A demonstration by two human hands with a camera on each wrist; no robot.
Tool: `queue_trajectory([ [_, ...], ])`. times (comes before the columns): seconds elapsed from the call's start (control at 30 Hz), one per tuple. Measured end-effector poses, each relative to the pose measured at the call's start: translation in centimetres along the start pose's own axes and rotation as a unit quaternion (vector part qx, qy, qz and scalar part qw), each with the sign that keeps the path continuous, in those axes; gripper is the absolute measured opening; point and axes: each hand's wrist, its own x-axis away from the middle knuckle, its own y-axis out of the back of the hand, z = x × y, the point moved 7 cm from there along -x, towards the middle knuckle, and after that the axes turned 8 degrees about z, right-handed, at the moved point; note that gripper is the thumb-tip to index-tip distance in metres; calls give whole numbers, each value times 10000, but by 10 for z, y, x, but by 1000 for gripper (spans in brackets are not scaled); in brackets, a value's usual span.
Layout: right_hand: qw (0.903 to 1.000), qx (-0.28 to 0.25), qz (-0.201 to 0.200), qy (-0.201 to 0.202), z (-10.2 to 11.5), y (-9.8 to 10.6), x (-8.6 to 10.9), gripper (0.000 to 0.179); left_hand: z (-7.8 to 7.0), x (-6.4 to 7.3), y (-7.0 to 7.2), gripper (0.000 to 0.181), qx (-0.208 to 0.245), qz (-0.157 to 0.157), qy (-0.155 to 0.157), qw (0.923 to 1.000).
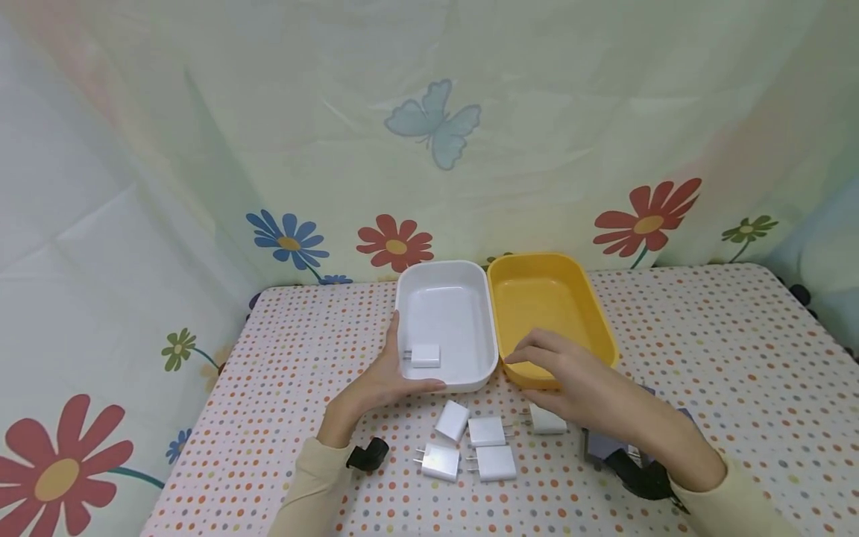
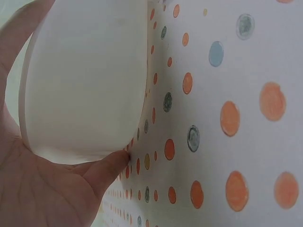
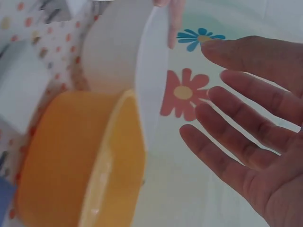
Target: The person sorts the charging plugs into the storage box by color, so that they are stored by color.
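My left hand (image 1: pixel 385 373) holds the front left corner of a white plastic bin (image 1: pixel 446 324), fingers along its left side and thumb across its front wall. The left wrist view shows the palm against the bin's outer wall (image 2: pixel 85 80). Inside the bin, near that corner, lies a white plug charger (image 1: pixel 426 356). Over the front of a yellow bin (image 1: pixel 543 306) hovers my right hand (image 1: pixel 570 377), holding nothing. In the right wrist view its fingers (image 3: pixel 236 123) are spread apart. Below the bins lie several white plug chargers (image 1: pixel 495 463), one (image 1: pixel 547 419) beneath the right hand.
A dark bluish object (image 1: pixel 600 446) lies partly hidden under my right forearm. Both bins stand side by side on a dotted tablecloth (image 1: pixel 322 335). A flowered curtain (image 1: pixel 537 149) hangs directly behind them.
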Motion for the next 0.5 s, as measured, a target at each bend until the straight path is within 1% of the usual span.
queue_trajectory([
  [0.07,9999,37,102,-93,-6,-4,7,36,0,0,1,147,-16,2,-24,10000],
  [0.17,9998,27,207,-27,-14,-14,16,36,1,0,1,147,-32,-1,-43,10000],
  [0.37,9978,-301,586,-68,-26,-39,29,42,0,0,1,147,-31,7,-68,10000],
  [0.5,9978,-287,592,-80,-30,-53,34,44,-1,0,0,146,-47,6,-79,10000],
])
